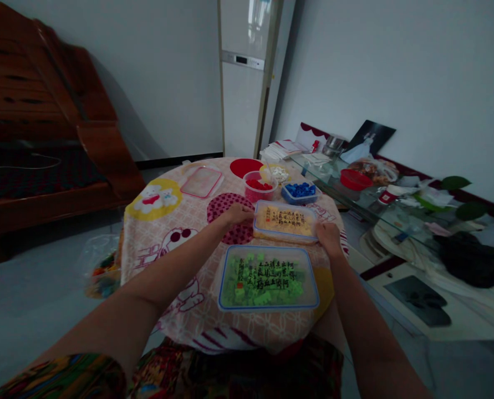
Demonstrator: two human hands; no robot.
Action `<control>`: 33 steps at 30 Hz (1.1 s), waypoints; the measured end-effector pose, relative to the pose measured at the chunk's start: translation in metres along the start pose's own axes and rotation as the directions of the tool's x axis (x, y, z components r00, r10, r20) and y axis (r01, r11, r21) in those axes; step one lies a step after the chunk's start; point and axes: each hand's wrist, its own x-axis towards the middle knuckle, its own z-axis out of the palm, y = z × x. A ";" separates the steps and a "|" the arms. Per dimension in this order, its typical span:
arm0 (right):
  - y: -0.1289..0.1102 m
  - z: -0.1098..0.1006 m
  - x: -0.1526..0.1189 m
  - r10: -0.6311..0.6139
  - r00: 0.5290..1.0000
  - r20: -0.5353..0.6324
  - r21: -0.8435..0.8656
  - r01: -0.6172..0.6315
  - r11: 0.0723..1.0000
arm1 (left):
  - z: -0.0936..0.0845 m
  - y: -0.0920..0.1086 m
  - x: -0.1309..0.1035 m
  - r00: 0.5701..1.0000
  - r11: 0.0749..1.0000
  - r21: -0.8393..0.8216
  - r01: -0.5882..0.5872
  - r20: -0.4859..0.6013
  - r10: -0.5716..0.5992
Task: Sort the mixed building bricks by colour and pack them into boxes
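Observation:
A lidded plastic box of yellow pieces (285, 221), with dark characters on its clear lid, lies between my hands. My left hand (240, 214) grips its left end with the fingers drawn together. At the opposite end my right hand (329, 237) is closed on the right edge, thumb near the lid's rim. Nearer to me is a second lidded box of green blocks (267, 277), blue-rimmed and untouched. Just beyond the yellow box stand a round tub of red pieces (258, 191) and an uncovered box of blue pieces (300, 192).
A patterned cloth (155, 244) covers the round table. Farther back lie a pink-rimmed lid (202, 182), a red round lid (245, 167) and a tub of white pieces (279, 174). A cluttered glass stand (400, 216) is at right; a bag of coloured pieces (103, 271) sits at left.

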 end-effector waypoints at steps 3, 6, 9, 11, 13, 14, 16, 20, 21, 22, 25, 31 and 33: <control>0.023 -0.005 0.003 0.107 0.993 -0.042 0.015 -0.107 0.994 | 0.024 0.002 0.005 0.988 0.998 -0.047 0.030 0.154 -0.023; 0.052 -0.013 0.006 0.191 0.979 -0.072 0.026 -0.189 0.982 | 0.054 0.005 0.016 0.941 0.997 -0.061 0.037 0.337 -0.014; 0.075 -0.018 0.007 0.273 0.952 -0.139 0.125 -0.257 0.958 | 0.076 0.011 0.027 0.873 0.997 -0.070 0.033 0.487 0.006; 0.084 -0.018 0.006 0.294 0.932 -0.214 0.192 -0.255 0.948 | 0.080 0.017 0.031 0.860 0.999 -0.025 0.034 0.510 -0.017; 0.086 -0.016 0.000 0.311 0.902 -0.298 0.253 -0.240 0.937 | 0.075 0.023 0.029 0.893 0.998 0.069 0.000 0.450 -0.031; 0.085 -0.014 -0.006 0.322 0.881 -0.345 0.281 -0.231 0.931 | 0.069 0.026 0.025 0.915 0.992 0.124 -0.038 0.403 -0.015; 0.080 -0.009 -0.027 0.330 0.853 -0.404 0.302 -0.216 0.928 | 0.051 0.029 0.013 0.936 0.957 0.221 -0.186 0.335 0.105; 0.059 0.007 -0.092 0.194 0.903 -0.383 0.468 0.009 0.884 | 0.003 0.022 -0.031 0.940 0.792 0.507 -0.340 0.179 0.289; 0.052 0.010 -0.109 0.139 0.951 -0.277 0.528 0.030 0.849 | -0.009 0.017 -0.044 0.948 0.748 0.586 -0.313 0.139 0.287; 0.045 0.013 -0.124 0.092 0.979 -0.184 0.584 0.034 0.811 | -0.019 0.012 -0.057 0.959 0.721 0.639 -0.268 0.108 0.261; 0.025 0.013 -0.155 -0.023 0.997 -0.078 0.661 0.069 0.747 | -0.039 -0.005 -0.093 0.993 0.778 0.619 -0.107 0.101 0.057; 0.004 -0.002 -0.174 -0.024 0.999 0.025 0.793 -0.005 0.610 | -0.042 -0.032 -0.128 0.947 0.927 0.364 -0.095 0.321 -0.029; 0.003 -0.003 -0.177 0.020 0.998 0.058 0.834 -0.059 0.549 | -0.038 -0.037 -0.132 0.956 0.954 0.287 -0.089 0.293 0.001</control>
